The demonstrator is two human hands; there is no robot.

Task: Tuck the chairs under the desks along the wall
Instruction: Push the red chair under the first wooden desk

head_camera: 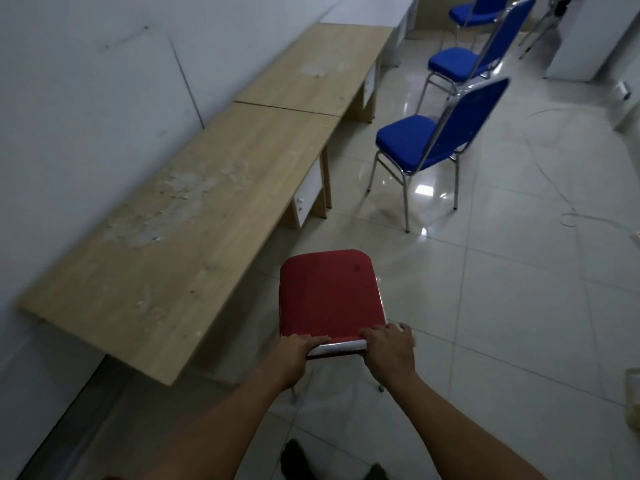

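Note:
A red padded chair [329, 292] with a chrome frame stands on the tiled floor just right of the nearest wooden desk [166, 258]. My left hand [298, 351] and my right hand [389, 348] both grip the top rail of its backrest. Its seat is hidden behind the backrest. Three blue chairs stand out in the room, facing the desks: the nearest blue chair [433, 143], a second blue chair [460, 64] and a third blue chair [474, 12]. A second wooden desk [311, 81] continues along the wall.
A white desk [367, 12] follows at the far end of the wall. A white cabinet [588, 39] stands at the far right. A thin cable [568, 216] loops across the glossy floor tiles. My feet [294, 459] show at the bottom.

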